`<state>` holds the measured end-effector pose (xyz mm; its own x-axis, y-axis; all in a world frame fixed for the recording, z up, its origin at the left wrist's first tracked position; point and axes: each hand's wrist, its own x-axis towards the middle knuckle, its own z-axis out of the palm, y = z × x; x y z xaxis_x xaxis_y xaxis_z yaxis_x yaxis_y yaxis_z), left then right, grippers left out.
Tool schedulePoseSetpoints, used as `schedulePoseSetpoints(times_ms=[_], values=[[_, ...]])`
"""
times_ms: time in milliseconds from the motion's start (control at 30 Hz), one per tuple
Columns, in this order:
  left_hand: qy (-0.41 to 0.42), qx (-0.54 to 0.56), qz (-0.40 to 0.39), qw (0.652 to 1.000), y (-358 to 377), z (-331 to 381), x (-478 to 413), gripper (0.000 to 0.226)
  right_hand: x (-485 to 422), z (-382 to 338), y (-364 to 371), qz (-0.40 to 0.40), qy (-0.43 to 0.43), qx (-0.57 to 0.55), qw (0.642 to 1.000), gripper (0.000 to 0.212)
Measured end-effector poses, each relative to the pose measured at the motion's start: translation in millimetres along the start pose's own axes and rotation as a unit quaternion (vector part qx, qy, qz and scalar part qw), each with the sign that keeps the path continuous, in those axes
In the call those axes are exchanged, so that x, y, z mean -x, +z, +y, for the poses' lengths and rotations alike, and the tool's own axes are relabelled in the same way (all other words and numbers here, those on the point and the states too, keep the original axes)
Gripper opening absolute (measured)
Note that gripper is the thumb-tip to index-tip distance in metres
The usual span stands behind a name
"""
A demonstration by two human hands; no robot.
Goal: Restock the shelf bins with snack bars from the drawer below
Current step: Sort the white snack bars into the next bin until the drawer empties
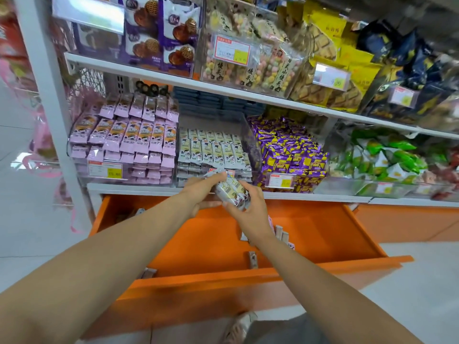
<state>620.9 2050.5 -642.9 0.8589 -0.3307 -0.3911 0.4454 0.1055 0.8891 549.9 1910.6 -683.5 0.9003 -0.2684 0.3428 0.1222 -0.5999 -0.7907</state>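
Observation:
Both hands hold a small bunch of white snack bars (231,192) just in front of the lowest shelf's edge. My left hand (203,188) grips the bunch from the left and above. My right hand (248,209) holds it from below and the right. Right behind them is a clear bin (250,135) partly filled with rows of the same white bars. The orange drawer (223,276) stands pulled out beneath my arms, with a few loose bars (253,259) lying in it.
A clear bin of pink bars (129,137) sits left of the white ones, and a heap of purple-and-yellow packets (290,155) lies to the right. Green packets (387,155) fill the bin further right. Upper shelves hold bagged snacks. A white shelf post (52,95) stands at left.

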Motion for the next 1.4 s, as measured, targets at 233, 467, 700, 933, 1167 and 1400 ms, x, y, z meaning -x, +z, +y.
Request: schedulePoseSetpoints(times_ms=[233,467,700,933,1167,1400], values=[[-0.016,-0.055,-0.028,0.998,4,3,-3,0.024,-15,-1,-2,-0.026,0.014,-0.015,0.999,0.062],[0.019,-0.097,-0.033,0.995,7,22,-17,0.018,-31,-8,-12,-0.067,0.064,-0.144,0.985,0.048],[0.017,-0.101,-0.061,0.993,13,43,-33,0.017,-58,-10,-23,-0.017,0.111,-0.236,0.965,0.043],[0.026,-0.087,-0.014,0.996,9,49,-49,0.018,-83,3,-27,0.196,0.14,-0.168,0.956,0.036],[0.041,-0.08,0.007,0.996,0,48,-53,0.022,-98,10,-10,0.24,0.141,-0.076,0.958,0.027],[0.049,-0.107,0.008,0.993,-8,44,-53,0.025,-112,32,0,0.191,0.136,0.008,0.972,0.027]])
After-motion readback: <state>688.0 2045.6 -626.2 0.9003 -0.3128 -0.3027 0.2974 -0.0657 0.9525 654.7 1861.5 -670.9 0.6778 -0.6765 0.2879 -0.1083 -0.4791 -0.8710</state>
